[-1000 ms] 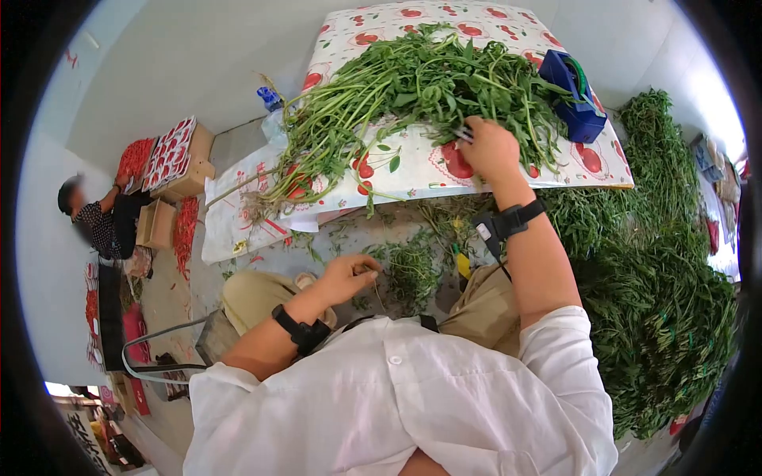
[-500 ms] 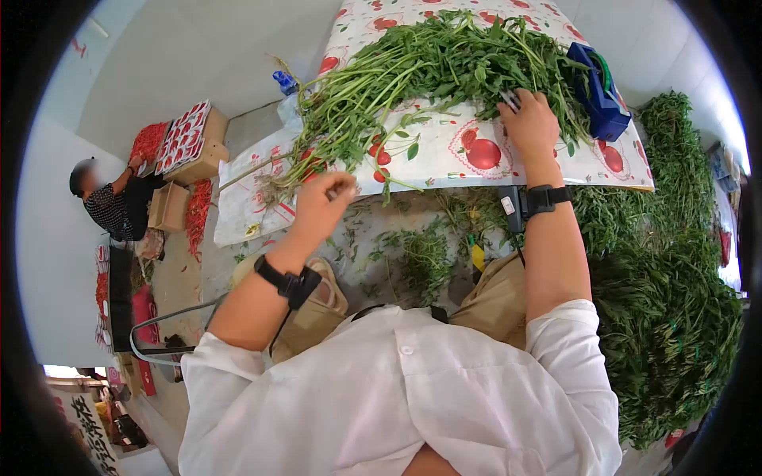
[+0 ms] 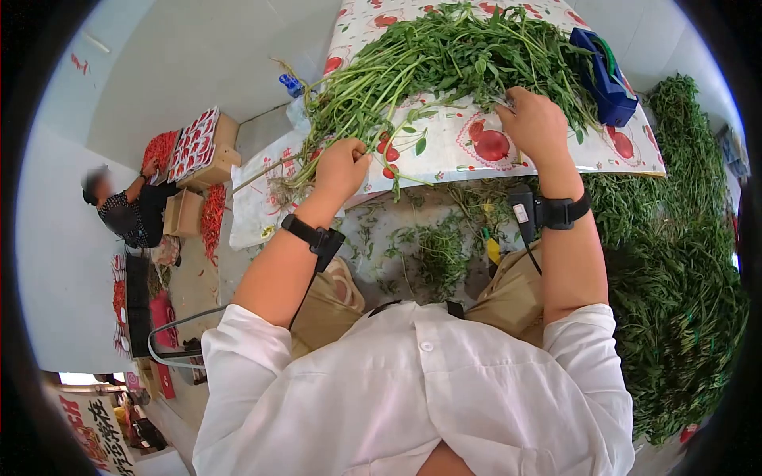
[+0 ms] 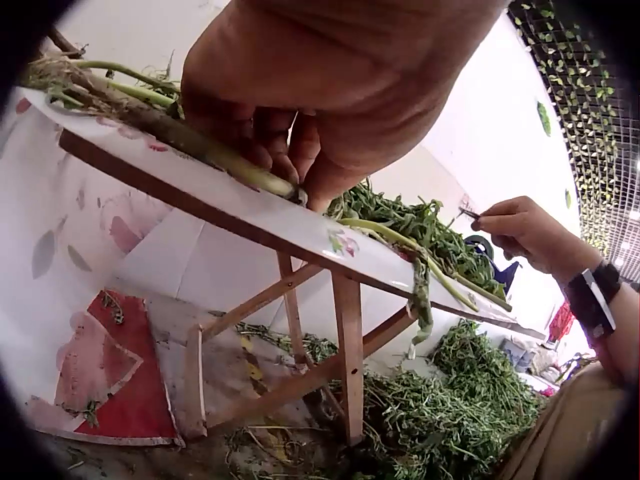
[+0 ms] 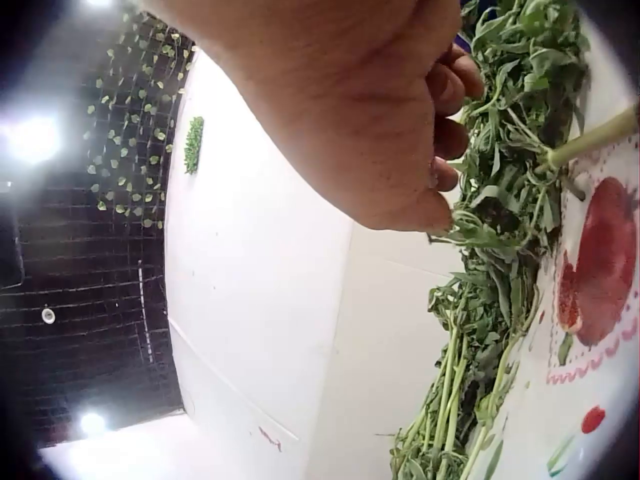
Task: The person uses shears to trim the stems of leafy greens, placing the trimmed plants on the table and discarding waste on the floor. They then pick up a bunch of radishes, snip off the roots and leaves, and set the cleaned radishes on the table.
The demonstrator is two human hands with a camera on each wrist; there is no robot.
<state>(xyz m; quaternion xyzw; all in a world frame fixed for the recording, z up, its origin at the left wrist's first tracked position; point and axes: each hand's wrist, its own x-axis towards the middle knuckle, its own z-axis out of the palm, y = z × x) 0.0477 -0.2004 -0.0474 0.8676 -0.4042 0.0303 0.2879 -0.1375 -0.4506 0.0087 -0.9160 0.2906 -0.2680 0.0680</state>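
A heap of leafy green plants [image 3: 468, 59] lies on a table [image 3: 440, 147] covered in a fruit-print cloth, stems toward the left. My left hand [image 3: 341, 166] is at the stems near the front edge. In the left wrist view its fingers and thumb pinch a thick pale-green stem [image 4: 235, 162]. My right hand [image 3: 538, 125] is at the near side of the leaves, gripping a small silvery tool [image 3: 503, 103], whose kind I cannot tell. That tool's tip [image 4: 468, 212] sticks out past the fingers in the left wrist view.
A blue dispenser [image 3: 607, 87] with a green roll stands at the table's right end. Large piles of greens [image 3: 675, 317] fill the floor at right, and loose cuttings [image 3: 440, 254] lie below the table. At far left a person [image 3: 123, 206] sits by cardboard boxes [image 3: 184, 213] and red goods.
My left hand has risen from over my lap to the stems at the table's front edge. The right hand stays by the leaves with the small silvery tool while the head view shifts.
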